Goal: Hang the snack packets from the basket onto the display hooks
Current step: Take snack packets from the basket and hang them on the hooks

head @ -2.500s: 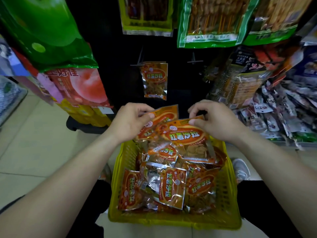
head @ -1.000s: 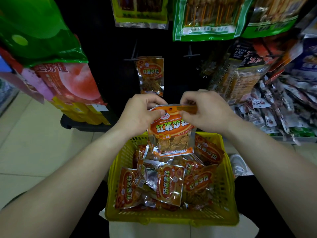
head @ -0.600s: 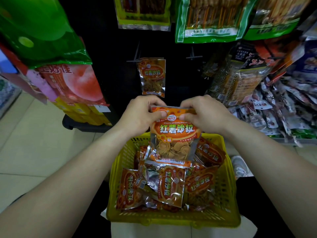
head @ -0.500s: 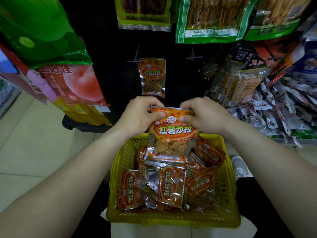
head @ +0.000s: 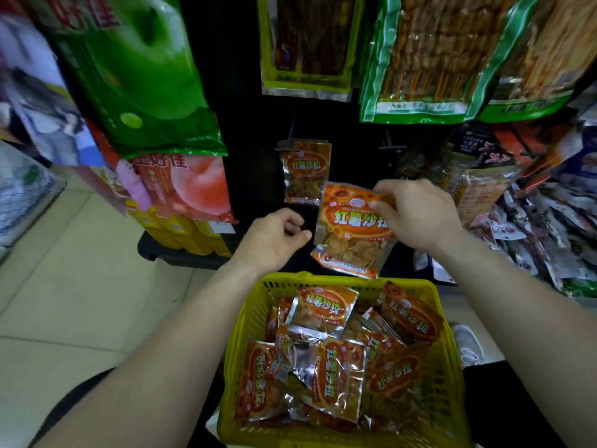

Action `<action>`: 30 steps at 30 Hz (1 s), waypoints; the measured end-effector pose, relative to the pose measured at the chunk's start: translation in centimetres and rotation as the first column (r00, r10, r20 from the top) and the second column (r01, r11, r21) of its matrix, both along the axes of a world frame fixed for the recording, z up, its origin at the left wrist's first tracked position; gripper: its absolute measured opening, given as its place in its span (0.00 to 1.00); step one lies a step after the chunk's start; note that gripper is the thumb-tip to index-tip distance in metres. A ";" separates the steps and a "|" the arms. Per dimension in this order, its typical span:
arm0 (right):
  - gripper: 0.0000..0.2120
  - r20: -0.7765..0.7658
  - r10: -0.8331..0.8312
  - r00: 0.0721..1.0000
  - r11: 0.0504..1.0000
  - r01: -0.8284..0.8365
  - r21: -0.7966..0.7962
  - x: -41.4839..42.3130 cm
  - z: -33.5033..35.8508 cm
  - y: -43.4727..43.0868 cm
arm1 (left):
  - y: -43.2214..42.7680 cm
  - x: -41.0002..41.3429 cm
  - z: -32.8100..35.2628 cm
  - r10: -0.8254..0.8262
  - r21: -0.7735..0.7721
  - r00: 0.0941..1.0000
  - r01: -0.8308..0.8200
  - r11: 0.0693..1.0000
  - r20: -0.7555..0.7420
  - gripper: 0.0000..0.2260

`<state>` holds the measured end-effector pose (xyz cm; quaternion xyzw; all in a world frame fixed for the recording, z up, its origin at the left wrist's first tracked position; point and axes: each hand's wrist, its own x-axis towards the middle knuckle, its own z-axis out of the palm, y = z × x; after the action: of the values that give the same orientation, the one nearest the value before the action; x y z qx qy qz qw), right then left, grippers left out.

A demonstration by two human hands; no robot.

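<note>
My right hand grips the upper right part of an orange snack packet, holding it upright above the far rim of the yellow basket. My left hand hangs just left of the packet, fingers loosely curled, holding nothing. Several more orange packets lie piled in the basket. One identical packet hangs on a black display hook on the dark panel. A second hook to its right carries nothing.
Large green and yellow snack bags hang above the hooks. A green apple bag and a pink peach bag hang at left. Mixed small packets crowd the right. Tiled floor lies left of the basket.
My left hand has let go of the packet and drawn back to the left. My right hand has lifted the packet higher, toward the hanging packet and the hooks.
</note>
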<state>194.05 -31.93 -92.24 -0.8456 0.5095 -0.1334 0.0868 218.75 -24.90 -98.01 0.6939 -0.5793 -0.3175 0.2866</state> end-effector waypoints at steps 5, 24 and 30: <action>0.10 -0.063 -0.041 0.997 0.999 0.042 0.005 2.8 -1.8 -4.8 | -0.2 0.5 -3.4 0.035 0.116 0.999 -0.033 0.993 -0.018 0.09; 0.17 -0.107 0.060 0.992 0.997 -0.054 0.058 14.9 -16.1 -22.6 | -17.1 0.9 -20.1 0.009 0.307 0.987 -0.058 0.950 0.159 0.34; 0.18 -0.139 0.053 0.989 0.998 -0.049 0.033 15.4 -17.5 -24.0 | -19.9 1.0 -22.1 -0.048 0.350 0.982 -0.019 0.936 0.183 0.40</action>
<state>209.44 -55.97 -109.77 -0.8642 0.4946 -0.0638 0.0667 219.70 -44.79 -120.11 0.7565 -0.5432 -0.3503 0.0997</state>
